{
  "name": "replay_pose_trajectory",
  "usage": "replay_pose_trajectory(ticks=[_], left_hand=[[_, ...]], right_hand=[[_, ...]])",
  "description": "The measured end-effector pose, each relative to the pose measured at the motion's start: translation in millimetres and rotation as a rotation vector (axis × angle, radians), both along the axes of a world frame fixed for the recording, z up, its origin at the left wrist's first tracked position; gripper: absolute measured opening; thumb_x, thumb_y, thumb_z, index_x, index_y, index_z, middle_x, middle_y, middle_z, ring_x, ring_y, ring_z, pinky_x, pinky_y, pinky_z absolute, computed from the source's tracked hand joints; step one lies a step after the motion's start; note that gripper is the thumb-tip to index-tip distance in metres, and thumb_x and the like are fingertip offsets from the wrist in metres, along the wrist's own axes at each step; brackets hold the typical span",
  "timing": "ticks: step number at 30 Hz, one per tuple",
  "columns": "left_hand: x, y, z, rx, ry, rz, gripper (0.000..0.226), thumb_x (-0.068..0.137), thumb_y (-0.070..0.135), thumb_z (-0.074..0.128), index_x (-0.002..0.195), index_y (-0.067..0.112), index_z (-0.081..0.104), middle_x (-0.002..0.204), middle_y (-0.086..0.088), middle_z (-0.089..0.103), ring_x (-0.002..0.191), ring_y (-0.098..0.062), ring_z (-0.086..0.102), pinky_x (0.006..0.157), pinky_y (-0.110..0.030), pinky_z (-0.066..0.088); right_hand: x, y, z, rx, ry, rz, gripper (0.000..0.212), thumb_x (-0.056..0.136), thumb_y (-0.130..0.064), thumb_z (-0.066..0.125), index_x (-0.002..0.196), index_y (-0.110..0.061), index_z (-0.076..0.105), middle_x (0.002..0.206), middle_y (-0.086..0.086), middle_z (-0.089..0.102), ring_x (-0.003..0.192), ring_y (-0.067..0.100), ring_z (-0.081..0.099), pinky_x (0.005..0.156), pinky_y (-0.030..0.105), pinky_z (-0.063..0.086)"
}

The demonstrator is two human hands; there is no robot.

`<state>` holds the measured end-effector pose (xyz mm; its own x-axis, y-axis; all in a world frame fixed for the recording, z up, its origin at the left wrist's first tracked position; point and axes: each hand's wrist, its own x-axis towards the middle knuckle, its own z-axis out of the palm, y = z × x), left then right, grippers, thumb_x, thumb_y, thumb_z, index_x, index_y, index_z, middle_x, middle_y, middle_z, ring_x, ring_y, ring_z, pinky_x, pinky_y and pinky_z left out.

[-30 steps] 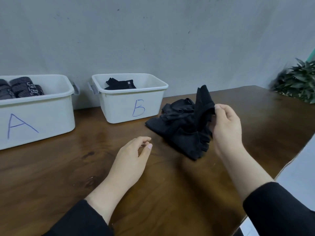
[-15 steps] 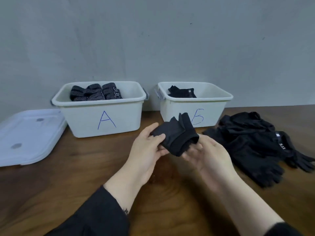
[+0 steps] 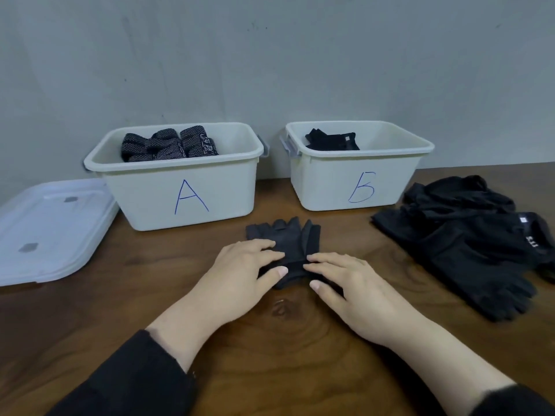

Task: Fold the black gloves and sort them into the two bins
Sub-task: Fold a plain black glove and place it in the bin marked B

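A black fingerless glove (image 3: 285, 241) of soft, matte knit is being pressed flat on the dark, glossy wooden table (image 3: 270, 340), its short finger stubs pointing toward the bins. It is lying in front of the gap between the two bins, nearer to bin A. Its cuff end is being covered by the left hand (image 3: 240, 274) and the right hand (image 3: 351, 283), both laid palm down with fingers nearly straight; nothing is being gripped, the cloth only being held down under the fingertips, and the thumbs are being kept at the near edge of the fabric.

Bin A (image 3: 180, 190), a rounded rectangular tub of smooth cream plastic marked with a blue handwritten letter, is being filled with rolled, dotted dark gloves (image 3: 168, 145) bearing white woven patterning. Bin B (image 3: 354, 181), of the same shape and material, is standing to its right, apart from it, and a plain black folded glove (image 3: 332, 141) is lying inside at its left. A loose heap of black gloves (image 3: 468, 241), limp and creased, some with full fingers and a small white label, is being left on the table at the right. Two translucent white lids (image 3: 48, 229) with rounded corners are lying stacked at the left, beside bin A.
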<state>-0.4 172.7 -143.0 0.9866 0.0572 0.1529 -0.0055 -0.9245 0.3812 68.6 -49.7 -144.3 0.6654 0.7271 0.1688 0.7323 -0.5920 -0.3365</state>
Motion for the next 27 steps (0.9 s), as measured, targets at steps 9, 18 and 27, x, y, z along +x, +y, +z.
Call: replay_pose_trajectory(ticks=[9,18,27], left_hand=[[-3.3,9.5,-5.0,0.061,0.105,0.035,0.069,0.083,0.071,0.016,0.139,0.047,0.048,0.156,0.024,0.029,0.147,0.000,0.018,0.123,-0.036,0.008],[6.9,-48.1,1.0,-0.077,-0.274,0.006,0.033,0.099,0.042,0.048,0.124,0.030,0.066,0.138,0.013,0.056,0.129,0.000,0.038,0.114,-0.037,0.027],[15.0,-89.2,-4.6,0.023,-0.291,-0.199,0.048,0.097,0.055,0.030,0.122,0.035,0.066,0.129,0.020,0.059,0.124,0.003,0.043,0.108,-0.025,0.024]], right_hand=[[-5.9,16.9,-3.7,0.177,0.118,-0.014,0.038,0.105,-0.041,0.048,0.139,-0.028,0.060,0.148,-0.014,0.053,0.139,-0.002,0.040,0.123,0.032,0.025],[11.8,-34.8,8.6,0.426,-0.018,-0.180,0.023,0.104,-0.030,0.052,0.111,-0.020,0.072,0.106,-0.013,0.068,0.101,0.004,0.060,0.090,0.025,0.051],[72.0,-115.2,2.5,0.114,-0.275,-0.426,0.051,0.093,0.003,0.048,0.137,-0.021,0.059,0.147,-0.003,0.053,0.142,0.018,0.039,0.121,0.050,0.022]])
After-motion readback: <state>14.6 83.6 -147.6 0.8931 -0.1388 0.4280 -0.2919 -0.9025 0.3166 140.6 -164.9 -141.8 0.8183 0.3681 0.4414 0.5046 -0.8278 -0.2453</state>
